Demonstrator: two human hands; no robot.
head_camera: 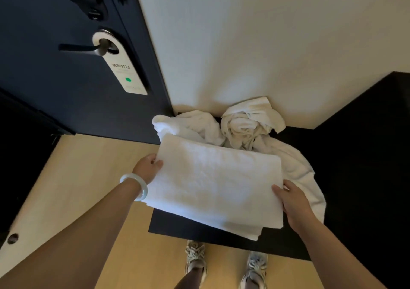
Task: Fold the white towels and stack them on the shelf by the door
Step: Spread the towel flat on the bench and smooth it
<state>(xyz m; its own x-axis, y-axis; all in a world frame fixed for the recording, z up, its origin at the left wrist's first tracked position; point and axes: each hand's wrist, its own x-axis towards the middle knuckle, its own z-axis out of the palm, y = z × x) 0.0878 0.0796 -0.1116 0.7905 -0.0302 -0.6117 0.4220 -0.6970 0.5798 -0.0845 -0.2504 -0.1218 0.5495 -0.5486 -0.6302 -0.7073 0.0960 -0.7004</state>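
Note:
A folded white towel (pixel 213 182) lies flat across the front of the black shelf (pixel 346 155), its near edge hanging over the shelf's front. My left hand (pixel 147 169) grips its left edge, thumb on top. My right hand (pixel 292 202) holds its right edge, thumb on top and fingers underneath. Behind it, against the wall, lie unfolded white towels: a crumpled one (pixel 190 124) at the left, a twisted bundle (pixel 250 122) at the back, and a loose one (pixel 304 171) spread under the folded towel to the right.
A dark door (pixel 55 78) with a lever handle (pixel 88 48) and a white hanging sign (pixel 124 67) stands at the left. The cream wall (pixel 255 33) rises behind the shelf. My two shoes (pixel 224 264) stand on the wooden floor (pixel 93 166) below.

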